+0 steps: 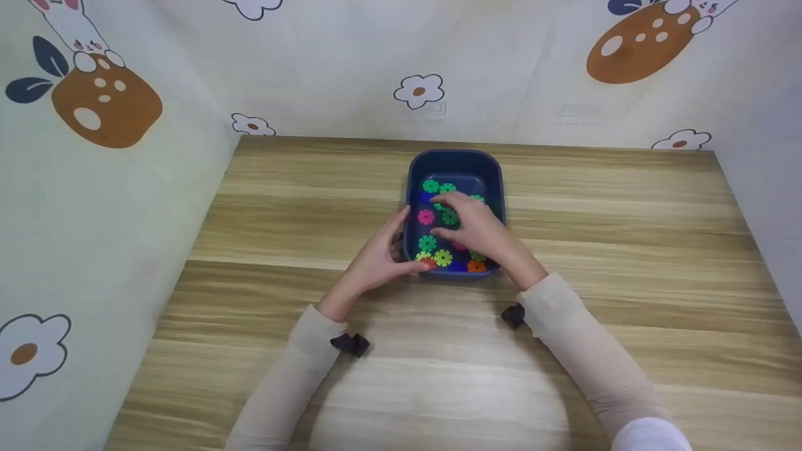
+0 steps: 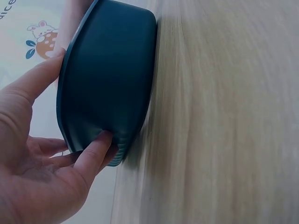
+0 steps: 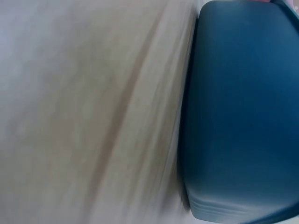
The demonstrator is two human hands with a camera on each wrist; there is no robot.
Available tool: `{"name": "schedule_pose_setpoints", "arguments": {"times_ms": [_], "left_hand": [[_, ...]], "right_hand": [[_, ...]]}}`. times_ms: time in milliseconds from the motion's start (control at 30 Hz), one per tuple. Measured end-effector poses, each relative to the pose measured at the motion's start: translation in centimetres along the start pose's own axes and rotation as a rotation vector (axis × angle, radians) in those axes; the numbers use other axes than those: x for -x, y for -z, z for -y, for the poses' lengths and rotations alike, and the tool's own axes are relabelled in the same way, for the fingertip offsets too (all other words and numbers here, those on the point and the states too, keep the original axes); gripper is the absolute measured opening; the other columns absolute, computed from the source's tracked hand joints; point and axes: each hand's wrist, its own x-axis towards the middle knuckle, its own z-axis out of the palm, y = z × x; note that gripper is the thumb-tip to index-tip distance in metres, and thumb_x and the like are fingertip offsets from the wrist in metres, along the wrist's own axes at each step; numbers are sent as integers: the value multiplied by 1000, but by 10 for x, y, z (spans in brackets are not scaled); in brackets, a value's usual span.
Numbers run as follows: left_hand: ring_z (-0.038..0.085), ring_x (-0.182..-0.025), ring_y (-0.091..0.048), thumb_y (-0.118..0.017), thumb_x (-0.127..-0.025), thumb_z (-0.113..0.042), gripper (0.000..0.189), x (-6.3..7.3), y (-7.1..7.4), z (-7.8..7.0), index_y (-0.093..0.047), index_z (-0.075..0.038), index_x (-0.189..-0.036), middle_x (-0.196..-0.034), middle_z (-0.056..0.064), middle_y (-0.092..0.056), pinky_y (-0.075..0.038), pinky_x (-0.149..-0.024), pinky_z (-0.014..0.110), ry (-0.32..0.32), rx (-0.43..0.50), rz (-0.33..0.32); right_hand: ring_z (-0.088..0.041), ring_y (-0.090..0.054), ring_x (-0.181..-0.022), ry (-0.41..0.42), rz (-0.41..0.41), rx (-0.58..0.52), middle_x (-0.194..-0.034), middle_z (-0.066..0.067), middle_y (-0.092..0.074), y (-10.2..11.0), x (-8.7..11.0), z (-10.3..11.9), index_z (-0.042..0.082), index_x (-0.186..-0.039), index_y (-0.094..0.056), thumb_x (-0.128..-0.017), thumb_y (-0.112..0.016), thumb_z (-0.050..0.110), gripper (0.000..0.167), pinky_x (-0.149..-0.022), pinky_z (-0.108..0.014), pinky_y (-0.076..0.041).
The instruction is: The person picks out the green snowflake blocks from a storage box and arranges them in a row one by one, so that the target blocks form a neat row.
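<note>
A dark blue plastic bin (image 1: pixel 503 188) stands on the table, with several notched snowflake discs inside. Among them are a pink disc (image 1: pixel 426 217), a green disc (image 1: pixel 427 243), a yellow disc (image 1: pixel 443 257) and an orange disc (image 1: pixel 477 267). My left hand (image 1: pixel 379 257) holds the bin's near left corner, its thumb at the front rim and fingers along the side; the left wrist view shows fingertips against the outer wall. Over the bin's interior, my right hand (image 1: pixel 473 225) reaches from the right, thumb and fingers spread apart. The right wrist view shows only the bin's outside (image 3: pixel 243 112).
The wood-grain table (image 1: pixel 301 207) extends around the bin on all sides. A patterned wall covering (image 1: pixel 338 69) rises behind its back edge and at the left. Black wrist straps (image 1: pixel 351 344) sit at both sleeves.
</note>
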Motion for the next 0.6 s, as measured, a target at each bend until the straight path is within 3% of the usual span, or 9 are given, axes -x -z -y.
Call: {"name": "schedule_pose_setpoints", "arguments": {"times_ms": [367, 600], "left_hand": [[35, -144, -41, -84, -81, -20, 102, -1, 0, 0, -20, -12, -160, -165, 18, -22, -45, -113, 44, -6, -7, 2], [34, -144, -41, -84, -81, -18, 103, 1, 0, 1, -19, -14, -161, -165, 16, -21, -45, -113, 44, -1, 22, 12]], "right_hand": [[-29, -63, -121, -28, 149, -108, -131, -15, -65, -8, -7, -5, 3, -134, -59, -88, -77, 18, 51, -106, -45, -51], [-29, -66, -103, -77, 222, -110, -116, -17, -69, -10, -12, -3, 0, -124, -65, -83, -79, 8, 45, -95, -42, -57]]}}
